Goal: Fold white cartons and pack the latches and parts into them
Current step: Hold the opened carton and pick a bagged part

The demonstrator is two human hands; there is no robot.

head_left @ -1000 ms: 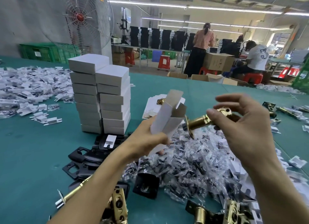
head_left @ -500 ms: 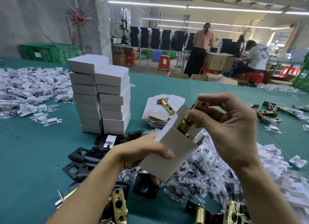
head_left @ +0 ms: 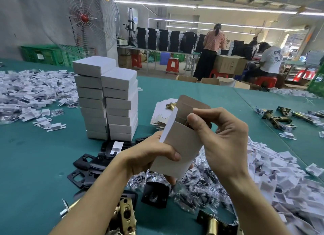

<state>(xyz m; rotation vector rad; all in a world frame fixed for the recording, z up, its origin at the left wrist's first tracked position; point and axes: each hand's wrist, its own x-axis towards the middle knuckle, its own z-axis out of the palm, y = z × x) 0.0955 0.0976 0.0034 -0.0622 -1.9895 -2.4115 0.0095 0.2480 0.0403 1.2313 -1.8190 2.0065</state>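
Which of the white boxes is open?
The white cardboard carton gripped by the left hand: its top flap stands up. The stacked white cartons are closed.

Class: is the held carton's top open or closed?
Open. On the carton, the top flap stands up untucked; the right hand pinches at its mouth, the left hand grips its body.

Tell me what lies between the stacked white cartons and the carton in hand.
Head view: a pile of flat carton blanks with a brass latch on it, and bare green tabletop.
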